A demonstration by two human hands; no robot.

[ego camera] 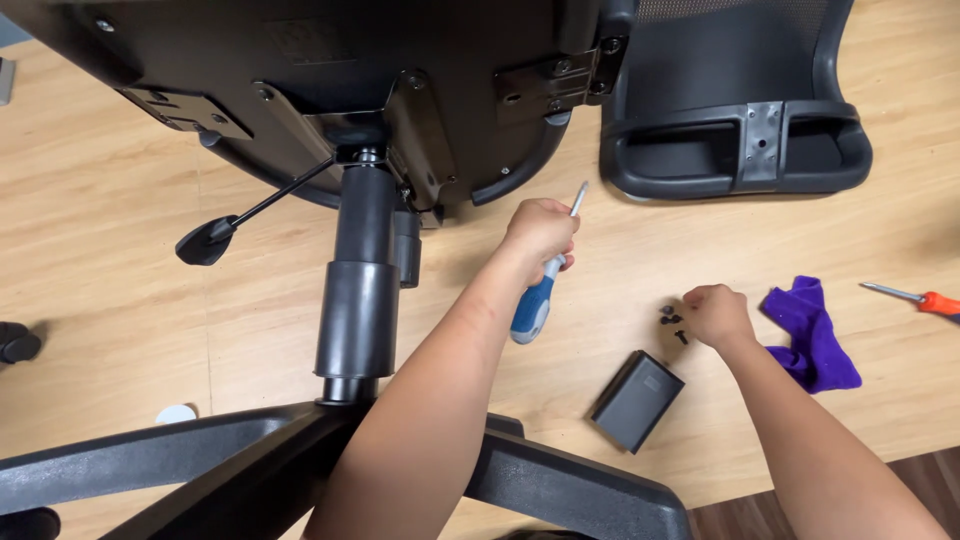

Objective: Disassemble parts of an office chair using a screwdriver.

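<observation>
Two hands work over a wooden floor (120, 200) beside an overturned office chair. Our left hand (540, 232) is closed firmly around a screwdriver with a blue-and-white handle (533, 308); its metal shaft points up and to the right, toward the underside of the chair seat (300, 60), and the tip stands just clear of the seat edge. Our right hand (716, 314) rests low on the floor with the fingers curled together over a small cluster of black screws (672, 320); we cannot tell whether a screw is pinched between the fingertips.

The chair lies on its side, with the gas-lift column (360, 290) running from the seat mechanism down to the star base (200, 470) at the bottom edge. A black adjustment lever (225, 230) projects to the left of the column. The mesh backrest (735, 110) lies detached, just beside the seat at upper right.

A small dark rectangular box (637, 400) lies on the floor between our forearms. A crumpled purple cloth (812, 335) sits just right of our right hand, and a second screwdriver with an orange handle (925, 300) lies near the right edge.
</observation>
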